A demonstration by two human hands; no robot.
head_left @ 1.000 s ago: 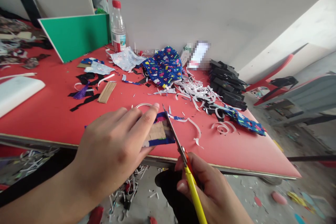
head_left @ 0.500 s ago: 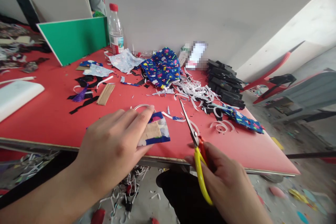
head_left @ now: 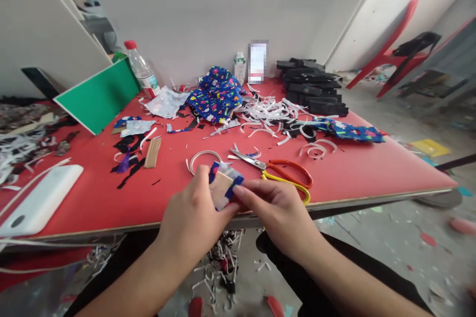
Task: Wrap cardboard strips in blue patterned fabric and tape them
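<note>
Near the table's front edge, my left hand (head_left: 193, 208) grips a small piece of blue patterned fabric with a flat tan piece (head_left: 220, 187) on it. My right hand (head_left: 277, 203) pinches the right edge of the same fabric piece between thumb and fingers. Scissors (head_left: 266, 164) with one red and one yellow handle lie on the table just beyond my right hand, blades slightly apart. A coil of pale strip (head_left: 194, 158) rests behind my left hand. What my curled fingers cover is hidden.
The red table (head_left: 178, 158) bears white strip scraps (head_left: 275, 111), blue patterned fabric (head_left: 217, 94), a stack of black pieces (head_left: 312, 89), a plastic bottle (head_left: 143, 72), a green board (head_left: 98, 96) and a white device (head_left: 44, 203). A red chair (head_left: 390, 54) stands at the right.
My right hand has let go of the scissors, which now lie on the table. It has moved left and taken hold of the fabric piece, now tilted. The view has shifted.
</note>
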